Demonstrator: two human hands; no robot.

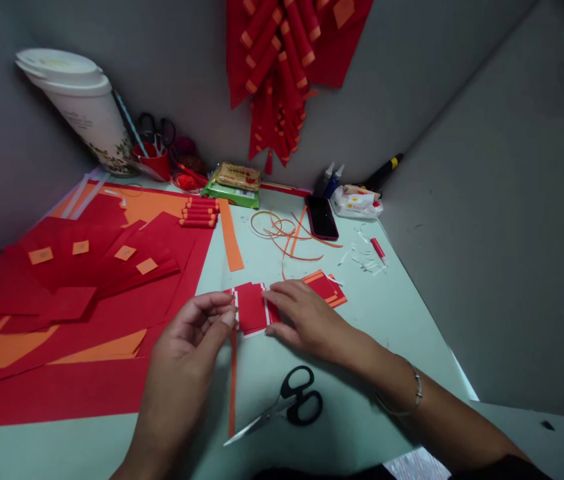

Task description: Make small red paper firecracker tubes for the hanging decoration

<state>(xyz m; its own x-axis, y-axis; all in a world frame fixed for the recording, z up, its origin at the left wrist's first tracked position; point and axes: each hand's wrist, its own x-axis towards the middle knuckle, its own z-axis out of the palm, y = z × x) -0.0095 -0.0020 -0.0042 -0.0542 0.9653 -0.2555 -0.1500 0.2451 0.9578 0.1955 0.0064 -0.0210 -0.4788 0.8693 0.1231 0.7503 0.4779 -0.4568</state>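
Small red paper pieces [252,308] with white strips along their side edges lie overlapped on the table between my hands. My left hand [187,347] pinches the top of a narrow orange paper strip [233,390] at their left edge; the strip runs down toward me. My right hand [307,317] holds the right side of the red pieces between thumb and fingers. Behind its fingers lie red pieces with orange edges [323,288]. Black-handled scissors [282,407] rest nearer me, blades slightly apart, their tip by the strip's lower end.
Large red paper sheets [112,393] cover the left side. Several red rolls [199,213], a wide orange strip [231,233], thin orange strips [307,253], a phone [322,217] and white scraps [367,257] lie farther back. A white cup [82,113] stands back left; red paper firecrackers [282,60] hang on the wall.
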